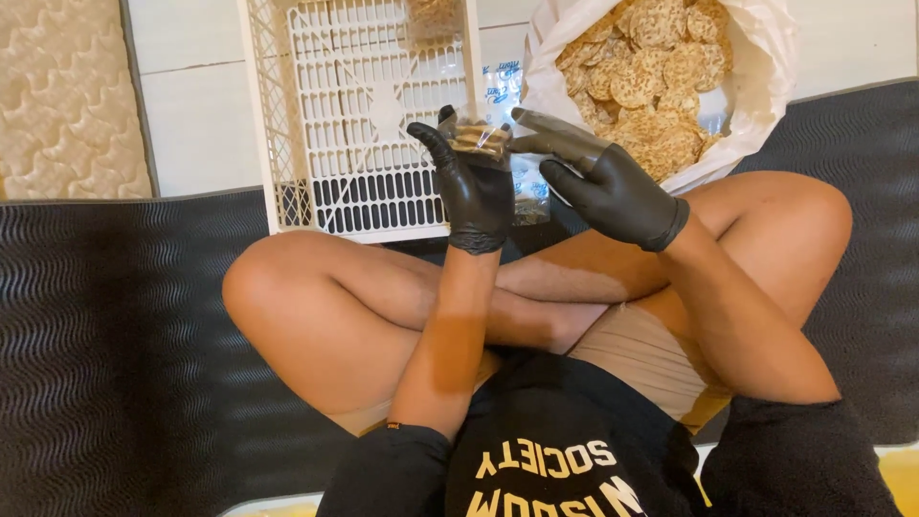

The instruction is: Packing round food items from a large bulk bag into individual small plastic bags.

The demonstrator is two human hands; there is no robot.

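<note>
Cracker stack [479,140] in a clear wrapper, held up over the crossed legs, just in front of the white crate [364,115]. Left hand [472,187], black glove, clamped around the stack from below. Right hand [598,182], also gloved, fingers extended, touching the stack's right side. Hands close together. Bag [766,86] of round crackers at upper right. Dark ribbed mat [115,335] under the person.

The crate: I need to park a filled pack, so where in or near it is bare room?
The crate floor is mostly bare; only a pack at its far edge. The mat left of the knee is bare too. It is crowded at the crate's right corner, where the left hand, right hand, packs and cracker bag meet.
</note>
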